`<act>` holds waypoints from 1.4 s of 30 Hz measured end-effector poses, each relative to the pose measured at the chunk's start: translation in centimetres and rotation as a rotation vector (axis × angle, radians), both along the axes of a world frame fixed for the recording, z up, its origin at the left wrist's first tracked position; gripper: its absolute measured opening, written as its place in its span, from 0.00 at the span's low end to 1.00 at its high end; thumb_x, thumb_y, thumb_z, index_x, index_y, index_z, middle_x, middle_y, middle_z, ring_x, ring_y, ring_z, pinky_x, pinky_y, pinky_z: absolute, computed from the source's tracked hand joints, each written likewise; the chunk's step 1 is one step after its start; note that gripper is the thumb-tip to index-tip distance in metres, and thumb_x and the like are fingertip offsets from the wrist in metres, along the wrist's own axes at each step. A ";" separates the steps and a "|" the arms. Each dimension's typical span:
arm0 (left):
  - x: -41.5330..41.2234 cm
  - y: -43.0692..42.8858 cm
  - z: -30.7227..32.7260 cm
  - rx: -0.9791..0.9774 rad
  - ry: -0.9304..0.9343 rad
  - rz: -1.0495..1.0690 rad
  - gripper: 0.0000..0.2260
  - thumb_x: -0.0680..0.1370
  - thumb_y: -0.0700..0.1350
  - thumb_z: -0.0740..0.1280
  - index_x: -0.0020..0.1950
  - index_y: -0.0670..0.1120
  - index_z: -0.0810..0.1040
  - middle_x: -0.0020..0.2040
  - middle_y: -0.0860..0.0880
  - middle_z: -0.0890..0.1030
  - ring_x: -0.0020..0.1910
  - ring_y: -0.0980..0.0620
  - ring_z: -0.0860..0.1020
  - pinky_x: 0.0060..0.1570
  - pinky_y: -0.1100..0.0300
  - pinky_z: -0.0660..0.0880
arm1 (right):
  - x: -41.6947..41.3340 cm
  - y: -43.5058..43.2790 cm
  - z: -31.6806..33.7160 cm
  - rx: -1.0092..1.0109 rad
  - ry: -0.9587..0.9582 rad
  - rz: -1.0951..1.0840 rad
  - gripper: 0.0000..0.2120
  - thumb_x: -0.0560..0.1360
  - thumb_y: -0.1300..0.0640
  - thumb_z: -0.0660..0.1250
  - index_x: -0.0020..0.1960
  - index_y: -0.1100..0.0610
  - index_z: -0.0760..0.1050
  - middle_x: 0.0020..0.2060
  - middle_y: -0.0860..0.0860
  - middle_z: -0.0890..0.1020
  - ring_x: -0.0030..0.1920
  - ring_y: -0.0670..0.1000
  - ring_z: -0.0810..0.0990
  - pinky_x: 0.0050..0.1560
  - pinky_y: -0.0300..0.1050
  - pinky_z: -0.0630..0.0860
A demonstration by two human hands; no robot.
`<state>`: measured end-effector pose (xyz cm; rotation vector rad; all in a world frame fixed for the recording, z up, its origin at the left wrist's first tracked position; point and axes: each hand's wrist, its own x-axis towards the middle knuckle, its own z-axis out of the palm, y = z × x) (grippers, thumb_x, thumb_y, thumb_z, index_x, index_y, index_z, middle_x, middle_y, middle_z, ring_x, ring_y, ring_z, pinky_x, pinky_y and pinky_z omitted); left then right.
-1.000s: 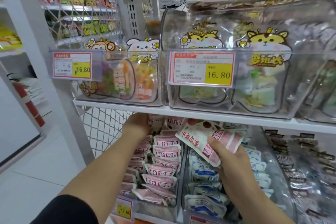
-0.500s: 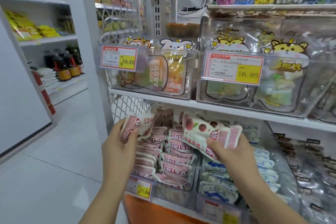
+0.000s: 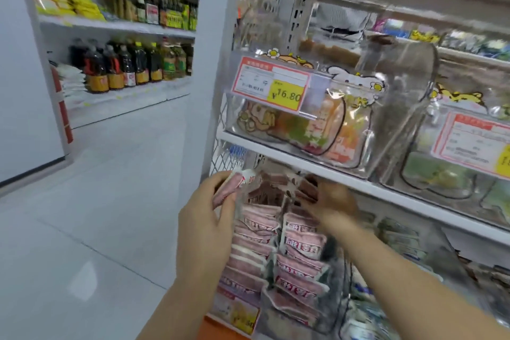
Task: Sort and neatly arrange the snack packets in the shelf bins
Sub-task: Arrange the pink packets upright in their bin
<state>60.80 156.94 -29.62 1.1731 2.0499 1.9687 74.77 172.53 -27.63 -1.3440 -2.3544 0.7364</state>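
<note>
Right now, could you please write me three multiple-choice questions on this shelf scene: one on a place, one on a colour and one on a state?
1. Where do the stacked pink packets lie?
A. on the floor
B. under the white shelf board
C. on the top shelf

2. What colour is the 16.80 field of the price tag?
A. green
B. yellow
C. blue

3. What is the left hand doing?
A. hanging empty
B. pressing the floor
C. gripping a pink packet

Answers:
1 B, the board runs just above them.
2 B, the digits stand on yellow.
3 C, its fingers curl round the packet.
</note>
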 end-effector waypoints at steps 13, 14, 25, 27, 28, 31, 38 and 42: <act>-0.7 0.8 -0.2 -0.045 0.026 -0.108 0.16 0.77 0.40 0.67 0.63 0.52 0.76 0.48 0.60 0.80 0.40 0.63 0.77 0.38 0.76 0.71 | -1.9 0.9 2.6 0.131 -0.765 0.254 0.27 0.71 0.61 0.71 0.67 0.53 0.67 0.58 0.52 0.76 0.48 0.49 0.72 0.44 0.37 0.69; -0.7 0.8 -0.2 -0.045 0.015 -0.112 0.16 0.77 0.41 0.67 0.64 0.53 0.76 0.48 0.59 0.80 0.40 0.63 0.78 0.38 0.76 0.71 | -2.0 0.8 2.7 0.096 -0.736 0.233 0.31 0.70 0.61 0.72 0.70 0.52 0.65 0.63 0.52 0.74 0.52 0.50 0.73 0.50 0.39 0.71; -1.1 0.4 -0.6 -0.046 -0.008 -0.140 0.17 0.77 0.40 0.67 0.63 0.55 0.75 0.46 0.65 0.77 0.45 0.68 0.77 0.37 0.75 0.72 | 0.8 0.3 0.0 0.183 -0.860 0.283 0.31 0.77 0.49 0.61 0.76 0.49 0.51 0.56 0.52 0.80 0.58 0.54 0.75 0.64 0.47 0.65; -1.1 0.6 -0.8 -0.054 -0.017 -0.143 0.17 0.77 0.40 0.67 0.64 0.54 0.75 0.46 0.62 0.78 0.42 0.64 0.78 0.36 0.74 0.73 | 0.5 0.5 0.2 0.012 -0.820 0.258 0.30 0.77 0.39 0.56 0.75 0.48 0.56 0.65 0.55 0.74 0.65 0.55 0.71 0.67 0.50 0.64; -1.1 0.8 -0.8 -0.056 -0.029 -0.147 0.17 0.77 0.41 0.67 0.64 0.54 0.75 0.46 0.60 0.79 0.38 0.61 0.79 0.33 0.72 0.73 | 0.2 0.8 0.3 -0.070 -0.786 0.246 0.31 0.75 0.33 0.52 0.74 0.48 0.59 0.68 0.55 0.71 0.68 0.56 0.68 0.68 0.52 0.64; -0.9 1.0 -0.7 -0.040 -0.052 -0.153 0.16 0.78 0.41 0.67 0.63 0.55 0.74 0.46 0.60 0.79 0.32 0.59 0.76 0.28 0.71 0.71 | -1.1 2.4 0.8 -0.205 -0.598 0.200 0.36 0.73 0.27 0.48 0.68 0.51 0.69 0.66 0.52 0.72 0.63 0.51 0.71 0.69 0.50 0.63; -0.8 1.7 -0.7 -0.019 -0.060 -0.156 0.16 0.77 0.42 0.67 0.60 0.60 0.73 0.45 0.67 0.76 0.39 0.63 0.78 0.34 0.74 0.72 | -3.7 5.2 0.1 -0.029 -0.617 0.187 0.18 0.79 0.62 0.60 0.68 0.63 0.67 0.66 0.59 0.73 0.64 0.55 0.72 0.48 0.38 0.67; -0.8 2.2 -0.6 0.000 -0.049 -0.140 0.19 0.76 0.40 0.68 0.55 0.65 0.70 0.45 0.70 0.74 0.48 0.72 0.74 0.40 0.79 0.70 | -4.7 5.9 -1.6 0.007 -0.650 0.272 0.20 0.79 0.61 0.60 0.71 0.59 0.66 0.66 0.57 0.73 0.66 0.55 0.70 0.54 0.40 0.64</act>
